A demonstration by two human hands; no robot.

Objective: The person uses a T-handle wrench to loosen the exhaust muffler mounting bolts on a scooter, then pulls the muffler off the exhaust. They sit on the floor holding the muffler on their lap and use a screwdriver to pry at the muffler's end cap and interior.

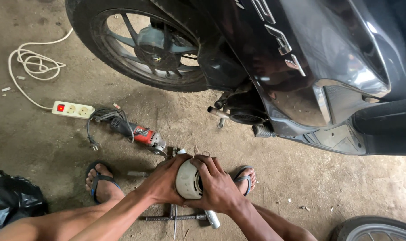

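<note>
Rough concrete floor (42,134) runs under the dark scooter (310,67) and its rear wheel (149,44), with a red angle grinder (138,133) and a white power strip (72,109) lying to my left. My left hand (165,180) and right hand (216,185) are both clamped in a tight grip around a rounded white slotted housing (187,180), held low between my sandalled feet over a metal cross wrench (174,217). I judge the smooth shell could slip and drop onto the wrench, and the grinder's trailing cord (100,119) lies near my foot, a snag risk.

Glossy black scooter panel (328,58), rough matt concrete floor (42,143).
</note>
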